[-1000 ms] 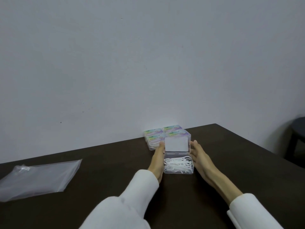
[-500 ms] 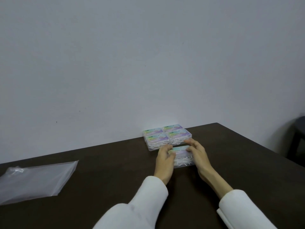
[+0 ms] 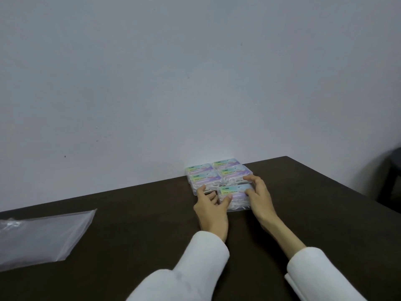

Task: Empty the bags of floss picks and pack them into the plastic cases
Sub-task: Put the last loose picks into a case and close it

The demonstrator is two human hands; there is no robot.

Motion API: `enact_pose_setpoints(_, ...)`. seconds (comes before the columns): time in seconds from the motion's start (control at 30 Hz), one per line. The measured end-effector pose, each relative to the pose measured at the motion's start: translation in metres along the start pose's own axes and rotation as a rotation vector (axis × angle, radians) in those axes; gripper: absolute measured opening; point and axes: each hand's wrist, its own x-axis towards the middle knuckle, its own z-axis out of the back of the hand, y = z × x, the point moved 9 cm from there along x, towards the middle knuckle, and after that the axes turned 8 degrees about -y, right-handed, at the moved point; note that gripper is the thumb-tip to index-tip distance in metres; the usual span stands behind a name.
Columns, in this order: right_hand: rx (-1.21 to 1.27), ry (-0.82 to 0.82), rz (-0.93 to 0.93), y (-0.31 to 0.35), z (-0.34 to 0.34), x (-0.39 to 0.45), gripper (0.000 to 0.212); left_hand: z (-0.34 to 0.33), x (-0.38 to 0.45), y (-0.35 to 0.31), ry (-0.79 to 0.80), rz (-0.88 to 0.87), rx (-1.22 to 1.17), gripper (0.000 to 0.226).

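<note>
A clear plastic case (image 3: 235, 193) with a pastel label lies closed on the dark table (image 3: 134, 213), white floss picks showing through its side. My left hand (image 3: 211, 208) holds its left end, thumb on the lid, fingers curled beside it. My right hand (image 3: 259, 197) pinches its right end, index finger reaching behind it. Directly behind, against the wall, sits a block of several closed labelled cases (image 3: 219, 172). A clear plastic bag (image 3: 41, 237) lies flat at the far left.
The table's right edge runs diagonally from the wall toward the lower right. Beyond it stands a dark stool (image 3: 390, 170). The bare grey wall rises just behind the cases.
The case stood open with its lid up one second ago. Its lid came down, and both hands moved onto the closed case, which now sits closer to the block of cases.
</note>
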Motion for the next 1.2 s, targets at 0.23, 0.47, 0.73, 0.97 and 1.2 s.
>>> enact_pose_setpoints(0.23,-0.036,0.057,-0.017,-0.002,-0.004,0.001,0.026,0.003,0.001,-0.002,-0.028,-0.045,0.134,0.074)
enact_pose_setpoints(0.47,-0.068,-0.038,-0.031,-0.006,0.002,0.009,0.046,-0.001,0.002,-0.032,-0.021,-0.421,0.624,0.065)
enact_pose_setpoints(0.73,-0.082,0.018,-0.077,-0.015,-0.007,0.032,0.055,-0.038,0.014,-0.029,0.257,-0.709,0.908,0.053)
enact_pose_setpoints(0.97,0.113,-0.115,-0.128,-0.019,-0.004,0.058,0.042,-0.059,0.015,-0.022,0.442,-0.828,0.975,0.089)
enact_pose_setpoints(1.2,-0.179,0.178,-0.062,-0.019,-0.029,0.084,0.05,-0.072,0.021,-0.02,0.538,-0.87,1.067,0.098)
